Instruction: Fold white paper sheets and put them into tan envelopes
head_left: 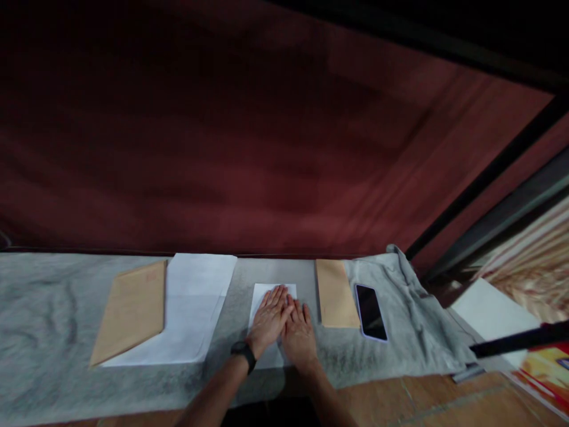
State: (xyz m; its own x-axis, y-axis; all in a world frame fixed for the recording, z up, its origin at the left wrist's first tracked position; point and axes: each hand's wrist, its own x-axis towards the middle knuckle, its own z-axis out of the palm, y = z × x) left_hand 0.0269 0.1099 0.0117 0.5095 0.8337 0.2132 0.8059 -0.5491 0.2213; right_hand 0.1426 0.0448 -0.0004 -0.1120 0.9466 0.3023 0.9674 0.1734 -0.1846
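A narrow white sheet of paper, seemingly folded (pixel 262 290), lies on a grey cloth in front of me. My left hand (pixel 269 317) presses flat on it, fingers stretched out, with a dark watch on the wrist. Beside it and partly overlapping, my right hand (pixel 300 338) also lies flat on the paper, fingers extended. Both hands are open and grip nothing. Much of the paper is hidden beneath them. To the right, a brown envelope or small stack of them (pixel 335 293) rests on the cloth.
Brown envelopes (pixel 133 311) overlap a stack of white paper (pixel 195 305) at left. A phone (pixel 372 312) with a pale purple case lies at right. The grey cloth (pixel 53 338) ends before a tiled floor (pixel 400 397). Dark red fabric (pixel 249 148) hangs behind; dark bars cross the right.
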